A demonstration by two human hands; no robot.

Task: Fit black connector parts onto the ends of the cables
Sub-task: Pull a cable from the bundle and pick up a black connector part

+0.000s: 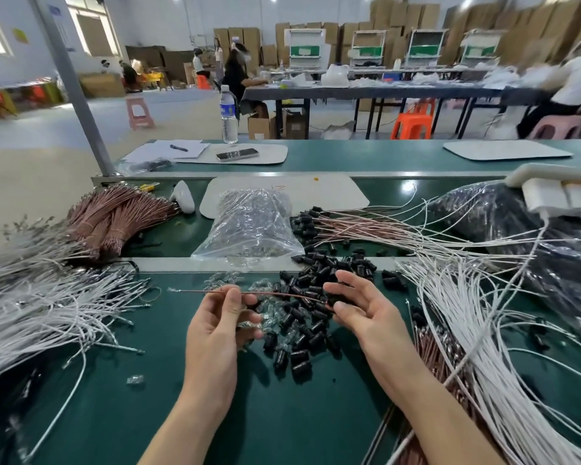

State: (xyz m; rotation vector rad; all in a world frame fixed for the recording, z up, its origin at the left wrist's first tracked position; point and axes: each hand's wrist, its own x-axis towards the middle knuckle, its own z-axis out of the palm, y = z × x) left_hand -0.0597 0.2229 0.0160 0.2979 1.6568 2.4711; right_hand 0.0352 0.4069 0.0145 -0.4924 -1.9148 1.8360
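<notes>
On the green worktop (148,397), white cable bundles (31,307) flank a heap of glossy black connector parts (302,337). Above it, left hand (215,327) pinches a thin brown cable (275,293); right hand (366,313) grips a connector (333,298) at its end.

The cable (272,293) ends hidden in the right hand (358,312).

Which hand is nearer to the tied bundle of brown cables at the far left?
Left. The left hand is right of the bundle; the right hand is farther right.
</notes>
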